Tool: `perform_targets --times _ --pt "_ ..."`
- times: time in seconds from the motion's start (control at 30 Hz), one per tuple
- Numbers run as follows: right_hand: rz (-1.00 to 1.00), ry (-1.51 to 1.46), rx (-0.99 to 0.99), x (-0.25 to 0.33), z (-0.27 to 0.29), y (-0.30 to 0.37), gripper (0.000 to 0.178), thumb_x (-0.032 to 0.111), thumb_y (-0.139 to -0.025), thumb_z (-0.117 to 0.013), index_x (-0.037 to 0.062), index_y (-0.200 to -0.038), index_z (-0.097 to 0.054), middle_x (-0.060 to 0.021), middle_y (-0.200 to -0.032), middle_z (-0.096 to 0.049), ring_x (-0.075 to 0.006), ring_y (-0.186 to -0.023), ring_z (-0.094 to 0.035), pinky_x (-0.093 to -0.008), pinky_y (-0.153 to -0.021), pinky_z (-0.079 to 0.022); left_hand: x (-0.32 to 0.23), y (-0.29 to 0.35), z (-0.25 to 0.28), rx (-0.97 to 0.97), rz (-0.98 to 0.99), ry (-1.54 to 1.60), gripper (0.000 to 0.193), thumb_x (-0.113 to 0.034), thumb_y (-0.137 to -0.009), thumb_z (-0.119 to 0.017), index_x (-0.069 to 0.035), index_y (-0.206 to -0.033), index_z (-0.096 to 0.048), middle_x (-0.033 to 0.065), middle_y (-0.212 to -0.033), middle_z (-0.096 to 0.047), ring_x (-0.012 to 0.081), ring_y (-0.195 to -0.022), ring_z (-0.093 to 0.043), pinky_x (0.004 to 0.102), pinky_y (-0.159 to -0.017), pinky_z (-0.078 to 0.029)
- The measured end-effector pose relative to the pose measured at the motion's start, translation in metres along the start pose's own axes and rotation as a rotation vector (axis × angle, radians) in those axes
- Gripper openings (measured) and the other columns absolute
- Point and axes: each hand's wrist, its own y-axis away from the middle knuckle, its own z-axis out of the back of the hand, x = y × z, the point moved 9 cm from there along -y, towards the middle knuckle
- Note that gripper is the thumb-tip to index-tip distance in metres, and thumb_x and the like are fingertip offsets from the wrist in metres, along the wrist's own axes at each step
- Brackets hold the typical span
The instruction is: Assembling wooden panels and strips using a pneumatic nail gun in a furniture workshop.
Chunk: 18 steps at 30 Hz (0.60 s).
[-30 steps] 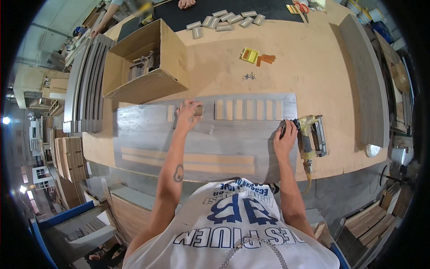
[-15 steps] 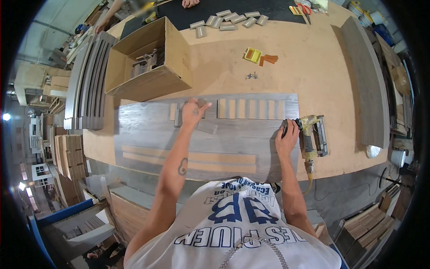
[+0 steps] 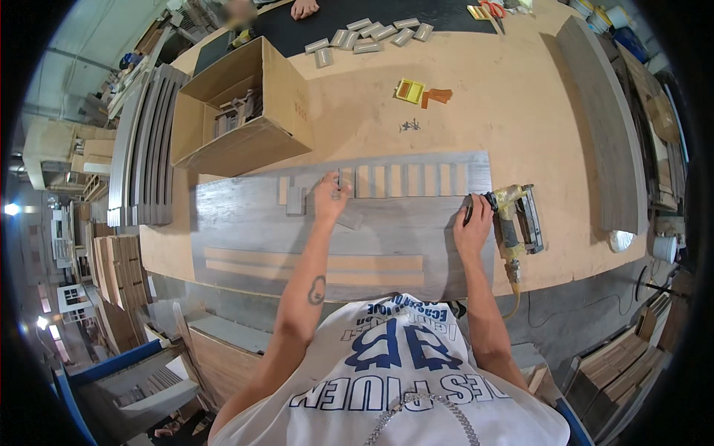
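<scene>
A grey wood-grain panel (image 3: 260, 230) lies in front of me, with a row of tan gaps and thin grey slats (image 3: 410, 181) along its far side. At the left end of that row my left hand (image 3: 329, 199) pinches a narrow grey slat (image 3: 341, 177), its fingers partly covering it. Small loose grey pieces (image 3: 296, 201) lie beside this hand. Near the panel's right edge my right hand (image 3: 473, 224) curls around a small dark object, mostly hidden by the fingers. Touching or just beside it is the dark front end of a yellow-taped nail gun (image 3: 513, 208), lying on its side.
An open cardboard box (image 3: 290, 111) of offcuts stands at the far left, beside stacked grey boards (image 3: 145, 149). A yellow tray (image 3: 410, 91), orange scraps (image 3: 439, 96) and small fasteners (image 3: 409, 125) lie beyond the panel. A long grey board (image 3: 606, 126) stands right. Another person's hand (image 3: 304, 8) rests at the far edge.
My left hand has moved slightly right and nearer to me, up to the row of slats. The small grey pieces left of it are less covered. My right hand stays by the nail gun.
</scene>
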Motion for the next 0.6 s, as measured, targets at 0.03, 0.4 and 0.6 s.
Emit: perform_targets --times 0.03,0.4,0.6 --pt "0.001 0.000 -0.002 -0.001 0.000 0.000 0.041 0.008 -0.086 -0.062 0.0008 -0.126 -0.056 -0.0202 -0.127 -0.054 -0.0411 -0.111 -0.052 -0.0494 -0.096 -0.041 -0.003 -0.001 -0.001 -0.001 -0.001 0.001 0.043 -0.019 -0.074 -0.080 -0.005 -0.110 -0.063 0.0159 -0.084 -0.064 0.0350 -0.083 -0.063 0.0443 -0.076 -0.051" --pt "-0.058 -0.123 -0.021 -0.013 0.005 -0.002 0.042 0.006 -0.089 -0.059 -0.0003 -0.130 -0.054 -0.0228 -0.129 -0.055 -0.0416 -0.120 -0.050 -0.0474 -0.103 -0.040 -0.017 -0.011 -0.017 0.107 -0.033 -0.202 0.048 -0.033 -0.087 -0.068 0.005 -0.116 -0.062 0.0278 -0.110 -0.065 0.0444 -0.103 -0.061 0.0495 -0.094 -0.047" --pt "-0.118 -0.127 -0.003 -0.016 -0.016 -0.014 0.045 0.012 -0.088 -0.056 -0.0040 -0.130 -0.051 -0.0281 -0.124 -0.057 -0.0446 -0.116 -0.053 -0.0490 -0.103 -0.042 0.003 -0.001 -0.030 -0.182 -0.200 -0.198 0.046 -0.036 -0.090 -0.066 0.009 -0.099 -0.070 0.0323 -0.111 -0.066 0.0475 -0.113 -0.058 0.0527 -0.104 -0.043"
